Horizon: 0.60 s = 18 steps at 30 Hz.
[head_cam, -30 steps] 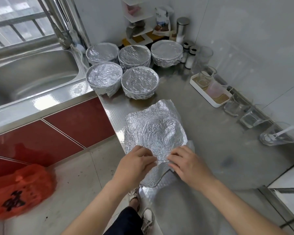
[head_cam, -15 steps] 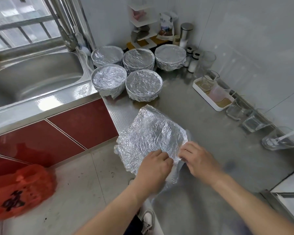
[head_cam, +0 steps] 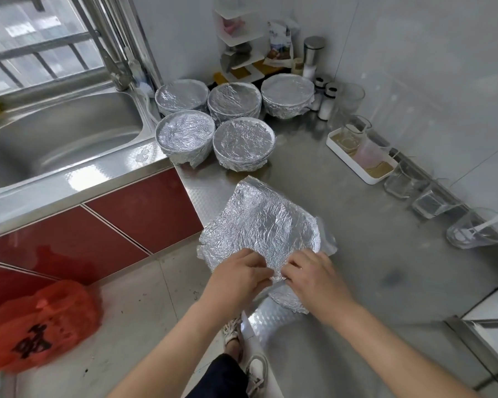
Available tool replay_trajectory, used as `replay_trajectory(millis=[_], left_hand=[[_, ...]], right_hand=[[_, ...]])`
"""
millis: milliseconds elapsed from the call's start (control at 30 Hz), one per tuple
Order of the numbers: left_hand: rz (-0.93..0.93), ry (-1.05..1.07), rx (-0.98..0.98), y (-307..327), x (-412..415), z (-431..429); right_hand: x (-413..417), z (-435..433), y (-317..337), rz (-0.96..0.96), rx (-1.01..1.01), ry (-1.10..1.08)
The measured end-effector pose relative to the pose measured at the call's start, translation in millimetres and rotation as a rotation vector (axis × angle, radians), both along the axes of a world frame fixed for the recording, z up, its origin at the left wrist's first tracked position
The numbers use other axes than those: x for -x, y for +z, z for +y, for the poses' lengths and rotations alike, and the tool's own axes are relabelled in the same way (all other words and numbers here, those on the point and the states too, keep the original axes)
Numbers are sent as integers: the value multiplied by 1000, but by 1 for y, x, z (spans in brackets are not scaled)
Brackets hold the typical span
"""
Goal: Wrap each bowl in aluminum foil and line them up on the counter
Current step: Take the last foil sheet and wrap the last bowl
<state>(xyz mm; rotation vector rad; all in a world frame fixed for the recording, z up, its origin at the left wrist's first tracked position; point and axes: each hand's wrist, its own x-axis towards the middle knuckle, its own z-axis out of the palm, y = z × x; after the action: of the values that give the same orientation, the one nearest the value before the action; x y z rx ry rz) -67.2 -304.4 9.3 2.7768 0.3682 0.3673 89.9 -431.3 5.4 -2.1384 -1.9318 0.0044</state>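
**Foil going round a bowl at the counter's edge**

Five foil-wrapped bowls (head_cam: 243,142) are standing in two rows at the back of the steel counter (head_cam: 365,254), three behind and two in front, well apart from the hands and leaving the work spot unobstructed. A white tray (head_cam: 354,160) holding glass cups is sitting along the right wall, with more glasses (head_cam: 400,183) lining up beyond it, and two shakers (head_cam: 327,101) and a corner shelf (head_cam: 239,53) are crowding the far corner.

Near the counter's front edge, a crumpled foil sheet (head_cam: 262,222) is lying draped over a rounded shape; the bowl beneath is hidden. The left hand (head_cam: 237,278) and right hand (head_cam: 314,275) are meeting at the sheet's near edge, fingers curled and pinching the foil between them, with the bulk of the sheet spreading away just beyond the knuckles.

The counter is running into a steel sink (head_cam: 61,139) under a barred window (head_cam: 35,38). Red cabinet doors (head_cam: 144,208) are showing below, and a red plastic bag (head_cam: 38,323) is lying on the floor (head_cam: 144,305).
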Motion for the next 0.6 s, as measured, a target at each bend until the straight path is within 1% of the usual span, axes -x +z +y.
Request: replay_trajectory(millis=[100, 167, 233, 333, 367, 433, 533, 600], left_hand=[[-1, -13, -55, -2, -5, 3], [31, 3, -79, -6, -12, -3], [79, 33, -103, -8, -22, -17], [89, 88, -88, -8, -38, -36], [77, 117, -82, -7, -42, -38], [22, 165, -8, -4, -44, -37], [-59, 139, 73, 1, -31, -27], [-48, 105, 67, 2, -17, -17]], right_hand=[[0, 2, -3, -74, -56, 33], [-5, -1, -3, -101, -89, 43], [-16, -3, -2, -112, -84, 38], [-33, -2, 1, -108, -44, 15], [-38, -2, 3, -93, -31, 5], [-43, -4, 9, -48, -16, 9], [-39, -10, 15, 132, -6, 1], [-32, -12, 13, 236, -8, -7]])
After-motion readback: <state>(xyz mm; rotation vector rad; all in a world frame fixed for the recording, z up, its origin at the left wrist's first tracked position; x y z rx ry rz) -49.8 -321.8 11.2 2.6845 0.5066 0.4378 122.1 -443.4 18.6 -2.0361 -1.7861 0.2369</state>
